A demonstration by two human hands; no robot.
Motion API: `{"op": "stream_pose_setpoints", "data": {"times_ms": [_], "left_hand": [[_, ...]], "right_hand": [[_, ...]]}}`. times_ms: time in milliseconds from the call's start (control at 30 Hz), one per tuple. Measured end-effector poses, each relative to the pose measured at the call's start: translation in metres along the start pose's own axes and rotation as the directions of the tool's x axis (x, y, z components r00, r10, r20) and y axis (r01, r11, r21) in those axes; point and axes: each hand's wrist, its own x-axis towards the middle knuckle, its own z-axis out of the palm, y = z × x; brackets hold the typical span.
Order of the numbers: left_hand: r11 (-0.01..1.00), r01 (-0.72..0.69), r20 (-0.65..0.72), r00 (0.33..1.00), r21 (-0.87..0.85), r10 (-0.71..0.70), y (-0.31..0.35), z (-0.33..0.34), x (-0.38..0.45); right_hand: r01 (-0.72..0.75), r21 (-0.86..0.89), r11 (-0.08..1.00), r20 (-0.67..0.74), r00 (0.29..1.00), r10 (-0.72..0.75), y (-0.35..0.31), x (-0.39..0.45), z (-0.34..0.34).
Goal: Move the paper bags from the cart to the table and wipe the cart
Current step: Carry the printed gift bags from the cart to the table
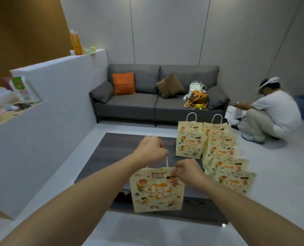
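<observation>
Both forearms are reaching forward, and the hands are holding one paper bag [157,189] upright over the near edge of the dark counter [112,153]: the left hand [150,150] is clenching its white handle from above, the right hand [188,172] pinching its top rim. Other bags [218,150] are lining the counter's right side, so open counter is lying ahead and left.

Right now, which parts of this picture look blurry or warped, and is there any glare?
Head view: the shelf clutter at the left edge is smeared; the wall panels bow from the wide lens; the held paper bag reads fairly sharp; a small bright glint sits at the table near corner.
</observation>
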Motion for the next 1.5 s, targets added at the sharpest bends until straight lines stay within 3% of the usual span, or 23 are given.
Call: {"op": "stream_pose_setpoints", "data": {"times_ms": [200,433,667,967,1200,1500], "left_hand": [[0.994,-0.104,0.101,0.990,0.019,0.102,0.006,0.011,0.058],[0.989,-0.137,0.192,0.973,0.050,0.125,0.008,0.048,0.141],[0.990,-0.063,0.316,0.949,0.127,0.020,0.010,0.113,0.254],[0.987,0.022,0.416,0.906,0.157,-0.086,0.029,0.186,0.370],[0.978,0.013,0.381,0.920,0.209,-0.093,0.040,0.229,0.444],[0.966,-0.011,0.375,0.923,0.257,-0.089,0.039,0.268,0.497]], "right_hand": [[-0.101,0.094,0.990,-0.088,0.990,0.110,0.030,0.028,0.004],[-0.165,0.052,0.985,-0.038,0.985,0.167,0.074,0.093,0.003],[-0.176,-0.034,0.984,0.127,0.976,0.179,0.151,0.198,-0.003],[-0.281,0.002,0.960,0.173,0.945,0.276,0.237,0.299,-0.013],[-0.368,0.144,0.919,0.109,0.929,0.354,0.284,0.349,-0.020],[-0.411,0.268,0.871,0.190,0.909,0.370,0.314,0.362,-0.011]]}}
